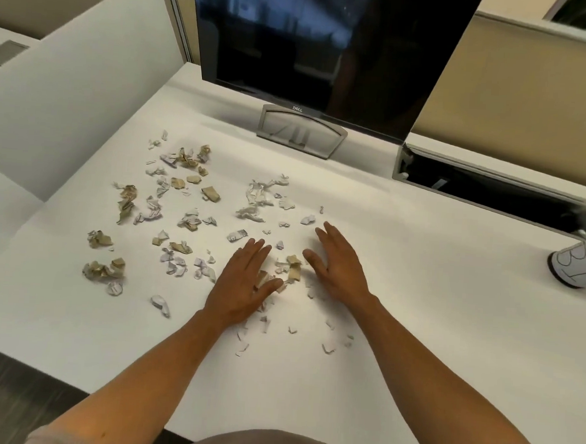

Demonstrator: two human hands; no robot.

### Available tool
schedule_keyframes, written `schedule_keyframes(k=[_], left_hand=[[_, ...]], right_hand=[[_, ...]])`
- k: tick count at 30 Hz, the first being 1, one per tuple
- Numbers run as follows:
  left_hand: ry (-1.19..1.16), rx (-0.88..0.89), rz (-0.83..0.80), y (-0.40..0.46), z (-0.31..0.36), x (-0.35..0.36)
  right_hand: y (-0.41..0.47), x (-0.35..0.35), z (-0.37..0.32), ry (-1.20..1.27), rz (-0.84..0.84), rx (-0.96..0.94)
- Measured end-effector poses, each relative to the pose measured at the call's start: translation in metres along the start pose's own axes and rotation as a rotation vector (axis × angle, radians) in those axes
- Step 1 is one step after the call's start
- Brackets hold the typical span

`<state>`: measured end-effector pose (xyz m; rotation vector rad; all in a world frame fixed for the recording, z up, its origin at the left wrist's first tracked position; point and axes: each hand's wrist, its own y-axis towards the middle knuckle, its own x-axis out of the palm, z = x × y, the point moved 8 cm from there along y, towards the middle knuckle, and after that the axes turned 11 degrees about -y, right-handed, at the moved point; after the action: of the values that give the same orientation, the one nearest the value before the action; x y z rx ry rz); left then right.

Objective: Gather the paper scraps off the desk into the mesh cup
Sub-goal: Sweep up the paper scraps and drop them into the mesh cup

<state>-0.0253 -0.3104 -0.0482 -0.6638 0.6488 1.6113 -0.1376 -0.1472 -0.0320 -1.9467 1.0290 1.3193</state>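
Many white and tan paper scraps [182,211] lie scattered over the white desk [417,298], mostly left of centre. My left hand [243,284] and my right hand [338,264] lie flat on the desk with straight fingers, facing each other. Between them sits a small heap of tan and white scraps [290,268], and my left thumb touches it. Smaller white bits [292,330] lie just behind the hands, toward me. The cup [579,265] lies on its side at the far right edge, wrapped in white paper with dark lettering.
A dark Dell monitor [330,45] on a grey stand [302,131] rises at the back of the desk. An open cable tray [492,189] is set into the desk at the back right. A white partition [70,88] borders the left side.
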Motion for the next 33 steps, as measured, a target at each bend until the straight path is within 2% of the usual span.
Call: schedule_keyframes(k=[7,14,18,24,30,33], left_hand=[[0.056,0.026,-0.057,0.000,-0.011,0.007],[0.040,0.055,-0.021,-0.001,-0.007,0.004],[0.030,0.060,0.002,-0.001,-0.005,0.002],[0.026,0.090,0.003,-0.002,0.000,0.003],[0.001,0.142,-0.028,-0.005,0.003,0.003],[-0.019,0.199,-0.082,-0.010,0.013,0.003]], right_hand=[[0.075,0.020,0.010,-0.031,-0.108,0.127],[0.100,0.041,-0.033,-0.186,-0.261,-0.191],[0.082,0.041,-0.048,-0.203,-0.236,-0.323],[0.023,0.039,-0.056,-0.187,-0.252,-0.412],[-0.025,0.036,-0.060,-0.157,-0.291,-0.425],[-0.042,0.026,-0.058,-0.051,-0.282,-0.368]])
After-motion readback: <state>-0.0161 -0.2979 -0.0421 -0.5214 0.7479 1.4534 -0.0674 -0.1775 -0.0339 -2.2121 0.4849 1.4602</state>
